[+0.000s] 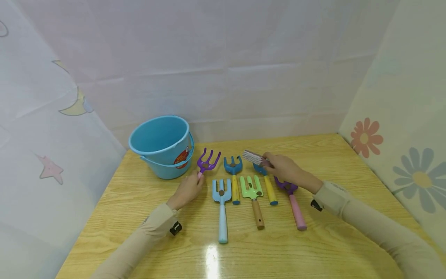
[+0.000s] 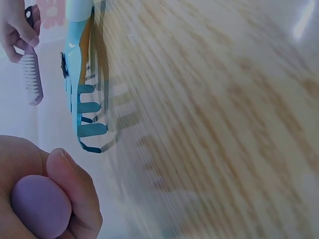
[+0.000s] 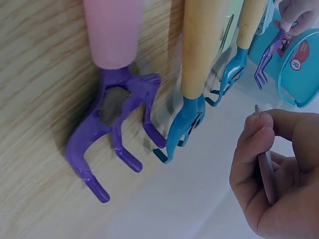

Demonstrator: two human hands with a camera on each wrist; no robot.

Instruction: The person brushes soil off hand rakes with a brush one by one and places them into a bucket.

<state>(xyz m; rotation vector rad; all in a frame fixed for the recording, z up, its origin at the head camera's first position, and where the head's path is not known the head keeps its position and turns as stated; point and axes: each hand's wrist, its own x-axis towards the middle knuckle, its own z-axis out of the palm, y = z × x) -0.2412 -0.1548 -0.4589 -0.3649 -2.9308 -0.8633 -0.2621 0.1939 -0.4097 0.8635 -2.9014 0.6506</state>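
Note:
My left hand grips the pink handle of a purple garden hand fork, its three tines tilted up near the bucket. In the left wrist view the rounded handle end shows within the curled fingers. My right hand holds a small brush with pale bristles, above the tools at the right; the right wrist view shows its thin handle in the fingers. Below lie a blue fork with a yellow handle and another purple fork, which has a brown patch on its head.
A light blue bucket stands at the back left with its handle down. Between the hands lie a light blue fork, another yellow-handled blue fork and a green fork, with brown patches. Cloth walls border the wooden table.

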